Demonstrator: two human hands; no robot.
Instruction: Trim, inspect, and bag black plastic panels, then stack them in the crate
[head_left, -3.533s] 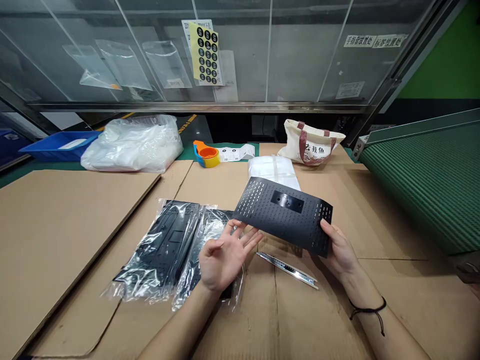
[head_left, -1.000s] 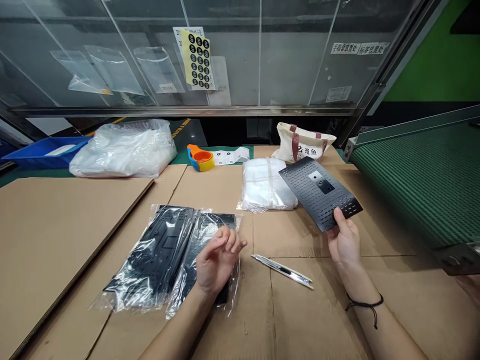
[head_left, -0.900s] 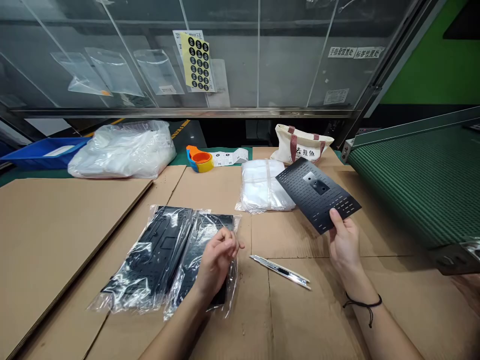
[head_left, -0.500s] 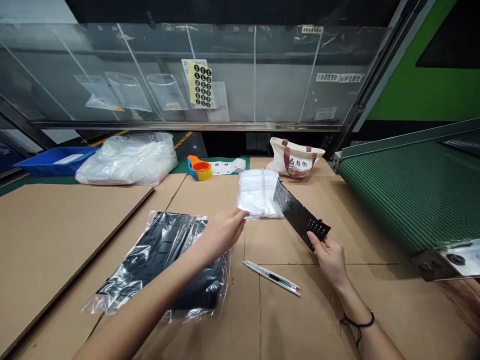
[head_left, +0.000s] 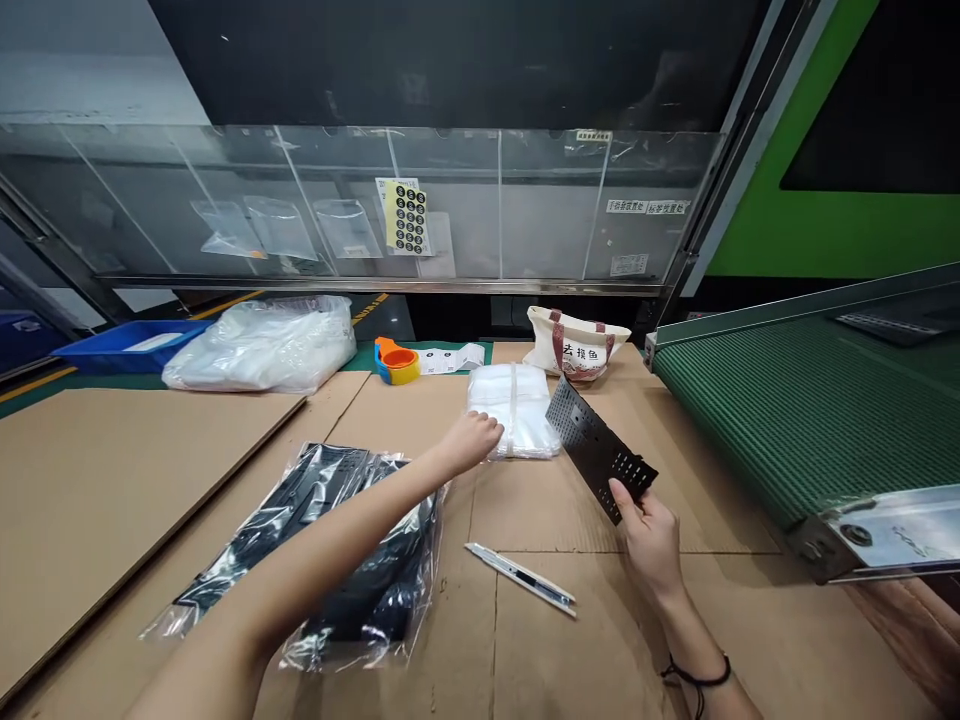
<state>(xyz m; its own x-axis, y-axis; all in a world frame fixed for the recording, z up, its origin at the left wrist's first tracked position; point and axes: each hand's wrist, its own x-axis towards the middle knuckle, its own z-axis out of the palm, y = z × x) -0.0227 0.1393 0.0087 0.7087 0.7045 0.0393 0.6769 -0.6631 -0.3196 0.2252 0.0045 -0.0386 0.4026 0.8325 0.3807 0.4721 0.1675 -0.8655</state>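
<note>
My right hand [head_left: 651, 535] grips a thin black perforated panel [head_left: 598, 440] by its near end, tilted above the cardboard. The fingers of my left hand [head_left: 472, 440] are curled closed at the left edge of a banded stack of clear plastic bags [head_left: 523, 405]; whether they pinch a bag is hidden. Under my left forearm lie black panels in clear bags [head_left: 382, 575]. A slim utility knife [head_left: 521, 578] rests on the cardboard between my hands.
A green conveyor belt [head_left: 810, 420] runs along the right. Behind stand a tape dispenser [head_left: 397, 362], a cloth bag [head_left: 577, 345], a bulky plastic bag [head_left: 262, 345] and a blue tray [head_left: 124, 348]. A cardboard sheet [head_left: 135, 490] covers the left, and a clear pocket rack [head_left: 465, 215] spans the back.
My left hand has moved slightly forward and right, against the bag stack. My right hand still holds the panel. The camera view has tilted up and shifted a little.
</note>
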